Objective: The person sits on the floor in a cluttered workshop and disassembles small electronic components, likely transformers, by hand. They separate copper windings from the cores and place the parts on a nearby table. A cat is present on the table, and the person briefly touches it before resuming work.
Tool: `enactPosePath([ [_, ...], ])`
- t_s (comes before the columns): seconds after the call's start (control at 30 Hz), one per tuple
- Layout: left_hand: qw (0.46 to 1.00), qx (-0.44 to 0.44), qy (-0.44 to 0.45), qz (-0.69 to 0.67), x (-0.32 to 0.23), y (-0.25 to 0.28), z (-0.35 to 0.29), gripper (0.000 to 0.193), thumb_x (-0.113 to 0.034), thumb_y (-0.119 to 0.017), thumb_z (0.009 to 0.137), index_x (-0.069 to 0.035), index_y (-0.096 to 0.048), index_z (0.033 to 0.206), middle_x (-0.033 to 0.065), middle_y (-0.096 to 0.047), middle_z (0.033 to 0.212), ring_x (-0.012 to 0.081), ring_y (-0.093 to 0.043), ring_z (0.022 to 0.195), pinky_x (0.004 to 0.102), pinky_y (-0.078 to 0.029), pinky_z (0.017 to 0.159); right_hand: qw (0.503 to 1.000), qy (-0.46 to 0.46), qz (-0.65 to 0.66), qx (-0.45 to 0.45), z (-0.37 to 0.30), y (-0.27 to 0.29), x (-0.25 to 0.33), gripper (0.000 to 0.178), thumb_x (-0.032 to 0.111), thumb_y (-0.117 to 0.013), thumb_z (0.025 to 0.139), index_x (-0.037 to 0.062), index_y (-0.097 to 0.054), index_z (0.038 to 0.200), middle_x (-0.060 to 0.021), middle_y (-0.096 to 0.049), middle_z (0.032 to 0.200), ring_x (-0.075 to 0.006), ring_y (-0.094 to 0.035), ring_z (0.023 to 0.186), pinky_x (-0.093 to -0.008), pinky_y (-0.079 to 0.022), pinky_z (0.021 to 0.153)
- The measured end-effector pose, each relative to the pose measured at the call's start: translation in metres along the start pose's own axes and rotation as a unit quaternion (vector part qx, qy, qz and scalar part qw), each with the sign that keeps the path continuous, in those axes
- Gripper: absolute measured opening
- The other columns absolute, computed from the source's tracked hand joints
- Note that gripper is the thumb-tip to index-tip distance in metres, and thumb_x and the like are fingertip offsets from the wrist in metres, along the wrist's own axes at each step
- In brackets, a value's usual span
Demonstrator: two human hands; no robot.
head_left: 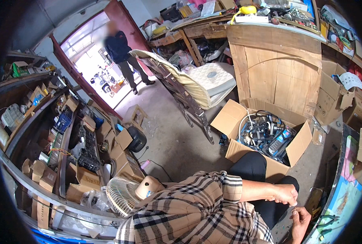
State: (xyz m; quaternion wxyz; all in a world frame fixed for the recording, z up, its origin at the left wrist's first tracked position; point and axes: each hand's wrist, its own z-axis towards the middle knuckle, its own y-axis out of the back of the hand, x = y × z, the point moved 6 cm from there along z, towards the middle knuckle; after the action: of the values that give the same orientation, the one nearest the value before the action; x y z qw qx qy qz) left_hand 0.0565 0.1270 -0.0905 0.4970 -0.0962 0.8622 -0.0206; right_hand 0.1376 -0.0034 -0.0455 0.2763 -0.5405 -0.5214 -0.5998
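hands: both sat low at 5 o'clock of the view, over the person's lap, close together.
left hand (285, 194): fingers curled narrow, knuckles up, wrist resting on the dark trouser knee; whether it pinched anything, cannot tell.
right hand (301, 221): half cut by the rim, fingers bent inward; grip contents too small to tell.
nearest thing: open cardboard box (233, 122) of tangled cables and chargers (266, 134), at 12 o'clock from the hands, just past the knee, flaps splayed.
around: desk fan (126, 194) at 9 o'clock of the hands, on the floor; folding chair (197, 83) beyond the box; wooden bench (276, 65) behind it; a person standing in the doorway at 11 o'clock, well apart.
step, my read: fiddling with something small between the hands, box untouched.
next move: would need a reach forward, up to 12 o'clock, to get into the box.
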Motion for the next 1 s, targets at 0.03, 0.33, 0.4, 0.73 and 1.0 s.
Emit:
enactPosePath([
  [0.03, 0.999, -0.018, -0.042, 0.019, 0.002, 0.001, 0.006, 0.017, -0.016, -0.066, 0.081, -0.006, -0.06, 0.07, -0.0007, -0.047, 0.053, 0.0098, -0.037, 0.043, 0.0294, -0.026, 0.04, 1.0, 0.001, 0.004, 0.001, 0.0, 0.0, 0.001, 0.016, 0.009, -0.057, 0.092, -0.004, -0.063, 0.097, -0.0056, -0.062, 0.077, -0.0124, -0.054, 0.071, -0.0255, -0.044, 0.068],
  [0.33, 0.929, -0.176, -0.245, 0.212, -0.004, 0.001, 0.014, 0.018, -0.011, -0.061, 0.081, 0.003, -0.057, 0.071, 0.0198, -0.06, 0.066, 0.0276, -0.062, 0.064, 0.0402, -0.044, 0.058, 0.998, 0.045, 0.026, -0.036, 0.009, -0.008, -0.026, 0.025, 0.017, -0.058, 0.093, -0.0022, -0.057, 0.077, -0.0011, -0.053, 0.064, -0.0077, -0.049, 0.058, -0.0229, -0.038, 0.053],
  [0.4, 0.936, -0.154, -0.245, 0.201, -0.007, 0.0, 0.011, 0.018, -0.011, -0.062, 0.081, 0.002, -0.058, 0.07, 0.0187, -0.061, 0.065, 0.0272, -0.062, 0.063, 0.0403, -0.044, 0.057, 0.998, 0.044, 0.019, -0.035, 0.008, -0.008, -0.023, 0.027, 0.019, -0.057, 0.094, -0.0023, -0.056, 0.077, -0.0013, -0.053, 0.064, -0.008, -0.049, 0.057, -0.0233, -0.038, 0.053],
  [0.73, 0.935, -0.057, -0.248, 0.245, -0.007, -0.007, 0.008, 0.024, -0.017, -0.063, 0.082, 0.001, -0.063, 0.067, 0.0144, -0.064, 0.063, 0.0234, -0.062, 0.059, 0.0377, -0.046, 0.056, 0.999, -0.033, 0.033, 0.001, 0.007, -0.01, -0.023, 0.026, 0.018, -0.056, 0.094, -0.0015, -0.055, 0.077, -0.0012, -0.053, 0.064, -0.0076, -0.046, 0.056, -0.0233, -0.037, 0.052],
  [1.0, 0.944, -0.047, -0.218, 0.243, -0.023, 0.014, -0.006, 0.016, -0.012, -0.061, 0.081, 0.0, -0.065, 0.072, 0.0104, -0.064, 0.062, 0.0203, -0.062, 0.057, 0.035, -0.046, 0.055, 0.991, 0.059, 0.063, -0.106, 0.011, 0.014, -0.044, 0.028, 0.022, -0.055, 0.096, 0.0045, -0.049, 0.076, 0.0029, -0.043, 0.063, -0.0055, -0.039, 0.056, -0.0217, -0.032, 0.051],
])
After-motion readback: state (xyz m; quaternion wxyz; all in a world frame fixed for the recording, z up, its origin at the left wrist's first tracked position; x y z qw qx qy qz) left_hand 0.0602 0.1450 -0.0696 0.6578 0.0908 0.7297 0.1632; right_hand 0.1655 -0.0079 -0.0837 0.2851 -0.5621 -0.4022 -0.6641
